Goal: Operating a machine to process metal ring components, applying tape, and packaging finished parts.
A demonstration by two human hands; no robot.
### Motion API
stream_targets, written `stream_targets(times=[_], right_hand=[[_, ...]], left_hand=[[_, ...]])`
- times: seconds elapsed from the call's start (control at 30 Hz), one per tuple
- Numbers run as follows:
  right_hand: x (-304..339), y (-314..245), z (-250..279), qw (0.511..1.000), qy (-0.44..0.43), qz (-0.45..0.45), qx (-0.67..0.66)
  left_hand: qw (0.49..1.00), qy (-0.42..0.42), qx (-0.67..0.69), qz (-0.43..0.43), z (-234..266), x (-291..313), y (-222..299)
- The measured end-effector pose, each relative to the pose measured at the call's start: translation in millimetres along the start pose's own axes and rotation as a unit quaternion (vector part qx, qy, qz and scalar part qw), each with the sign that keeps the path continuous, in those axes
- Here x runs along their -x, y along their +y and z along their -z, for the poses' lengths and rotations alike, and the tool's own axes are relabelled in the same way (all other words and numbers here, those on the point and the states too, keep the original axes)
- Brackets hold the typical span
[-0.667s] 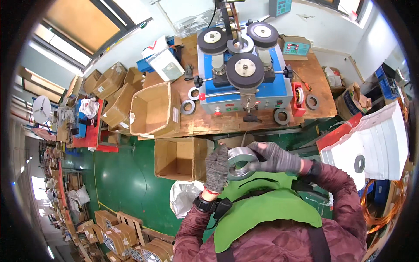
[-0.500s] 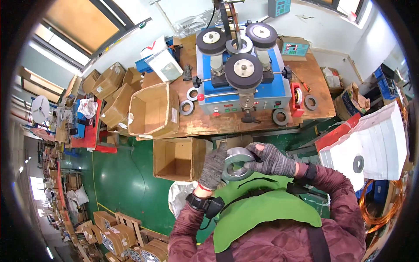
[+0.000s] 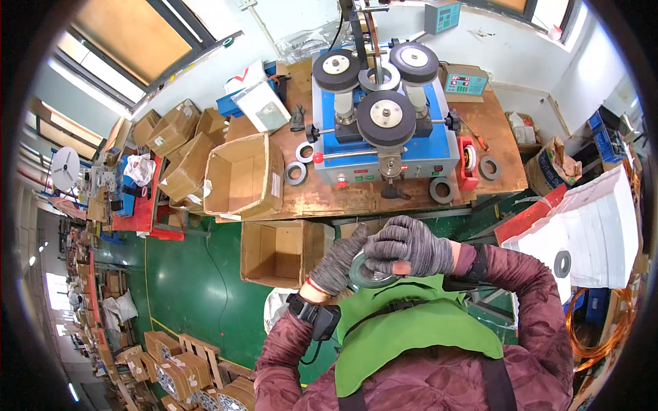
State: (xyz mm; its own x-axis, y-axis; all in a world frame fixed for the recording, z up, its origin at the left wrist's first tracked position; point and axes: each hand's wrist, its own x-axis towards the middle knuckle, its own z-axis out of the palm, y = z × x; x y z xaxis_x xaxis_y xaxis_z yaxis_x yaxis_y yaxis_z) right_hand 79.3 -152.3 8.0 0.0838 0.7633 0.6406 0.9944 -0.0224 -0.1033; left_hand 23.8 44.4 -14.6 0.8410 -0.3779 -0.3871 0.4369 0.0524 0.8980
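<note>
In front of my green apron [image 3: 411, 322], at waist height, I hold a thick grey ring-shaped core [image 3: 370, 275]. My left hand [image 3: 337, 264], in a grey knitted glove, grips its left side with the fingers pointing up. Across the top and right of it lies my right hand [image 3: 413, 248], gloved alike, with its fingers bent over the rim. Much of the ring and its hole is hidden under the gloves. Beyond my hands, on the workbench [image 3: 295, 198], stands a blue machine [image 3: 428, 147] with three black rollers around another ring [image 3: 381, 77].
Loose grey rings [image 3: 295, 173] lie beside the machine, near a red tape dispenser [image 3: 467, 163]. An open carton [image 3: 243, 175] sits on the bench's left, another carton [image 3: 274, 253] below it. At right, a white sheet [image 3: 586, 233] carries one ring; copper wire [image 3: 603, 335] hangs beneath.
My right hand has moved from the ring's right side up and over its top, covering more of it. The left hand stays on the ring's left side. The view has shifted slightly.
</note>
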Motion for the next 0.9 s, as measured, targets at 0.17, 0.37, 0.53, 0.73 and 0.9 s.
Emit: stream_targets(times=[0.17, 0.37, 0.53, 0.73, 0.9], right_hand=[[-1, -4, -8, 0.997, 0.041, -0.060, 0.005], [-15, -10, 16, 0.993, 0.083, -0.073, -0.038], [-30, 4, 41, 0.971, 0.123, -0.164, -0.124], [-25, 23, 29, 0.889, 0.095, -0.342, -0.289], [-2, 22, 1, 0.832, 0.060, -0.403, -0.376]], left_hand=[[0.714, 0.190, -0.533, -0.412, 8, -2, -10], [0.912, 0.280, -0.244, -0.172, -7, 4, -12], [0.828, 0.271, -0.379, -0.311, -4, 8, -33], [0.802, 0.141, -0.467, -0.346, -5, 11, -27], [0.820, 0.097, -0.440, -0.354, -19, 18, -3]])
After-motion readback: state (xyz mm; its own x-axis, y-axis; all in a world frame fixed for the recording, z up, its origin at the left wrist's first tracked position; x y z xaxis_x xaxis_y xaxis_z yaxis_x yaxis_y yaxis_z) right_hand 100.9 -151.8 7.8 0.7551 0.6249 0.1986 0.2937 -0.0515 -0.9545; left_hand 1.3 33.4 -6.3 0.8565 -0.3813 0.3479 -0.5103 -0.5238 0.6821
